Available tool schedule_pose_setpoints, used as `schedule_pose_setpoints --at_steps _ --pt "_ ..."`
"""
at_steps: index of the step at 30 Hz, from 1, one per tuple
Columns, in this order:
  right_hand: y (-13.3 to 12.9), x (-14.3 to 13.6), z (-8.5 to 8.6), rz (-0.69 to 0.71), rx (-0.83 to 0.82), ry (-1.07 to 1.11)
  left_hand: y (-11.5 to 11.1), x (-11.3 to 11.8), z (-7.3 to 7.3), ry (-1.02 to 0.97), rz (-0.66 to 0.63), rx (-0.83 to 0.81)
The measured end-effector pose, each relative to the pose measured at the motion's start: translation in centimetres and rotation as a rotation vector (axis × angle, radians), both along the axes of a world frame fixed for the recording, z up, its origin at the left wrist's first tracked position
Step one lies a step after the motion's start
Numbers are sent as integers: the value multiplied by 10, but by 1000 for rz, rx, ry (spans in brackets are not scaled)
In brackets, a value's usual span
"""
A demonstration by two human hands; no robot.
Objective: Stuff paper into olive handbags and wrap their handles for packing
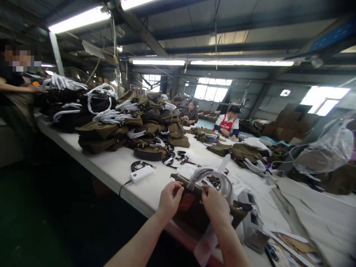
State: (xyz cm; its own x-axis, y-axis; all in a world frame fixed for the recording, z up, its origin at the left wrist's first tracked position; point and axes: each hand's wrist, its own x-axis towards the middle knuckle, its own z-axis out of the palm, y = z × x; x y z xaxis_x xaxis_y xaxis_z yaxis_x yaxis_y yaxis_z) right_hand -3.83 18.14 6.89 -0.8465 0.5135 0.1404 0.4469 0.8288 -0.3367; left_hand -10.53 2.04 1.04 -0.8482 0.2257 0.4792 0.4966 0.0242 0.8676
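A dark olive handbag (191, 219) with a brown patch stands at the table edge in front of me. Its handles (204, 173) are wrapped in white padding and arch above the opening. My right hand (216, 205) pinches the bag's top rim, right of the patch. At the left end of that rim is my left hand (170, 198), fingers curled and thumb close to the forefinger. Whatever lies between those fingertips is too small to make out. Another white wrapped strip (206, 244) hangs below, by my right wrist.
Olive bags (102, 135) are heaped along the table's left side. Near me lie a white power bank (141, 173) with a cable, black straps (171, 157), a grey metal holder (254, 226) and a phone (274, 256). Two people sit across the table; another person stands far left.
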Motion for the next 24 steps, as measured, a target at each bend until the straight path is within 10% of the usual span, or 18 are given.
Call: schedule_pose_setpoints --at_steps 15,24 --pt "1 -10 12 282 48 -47 8 -31 -1 -100 -60 -126" --pt "4 -41 -24 230 -778 155 7 -38 -14 -390 -205 90"
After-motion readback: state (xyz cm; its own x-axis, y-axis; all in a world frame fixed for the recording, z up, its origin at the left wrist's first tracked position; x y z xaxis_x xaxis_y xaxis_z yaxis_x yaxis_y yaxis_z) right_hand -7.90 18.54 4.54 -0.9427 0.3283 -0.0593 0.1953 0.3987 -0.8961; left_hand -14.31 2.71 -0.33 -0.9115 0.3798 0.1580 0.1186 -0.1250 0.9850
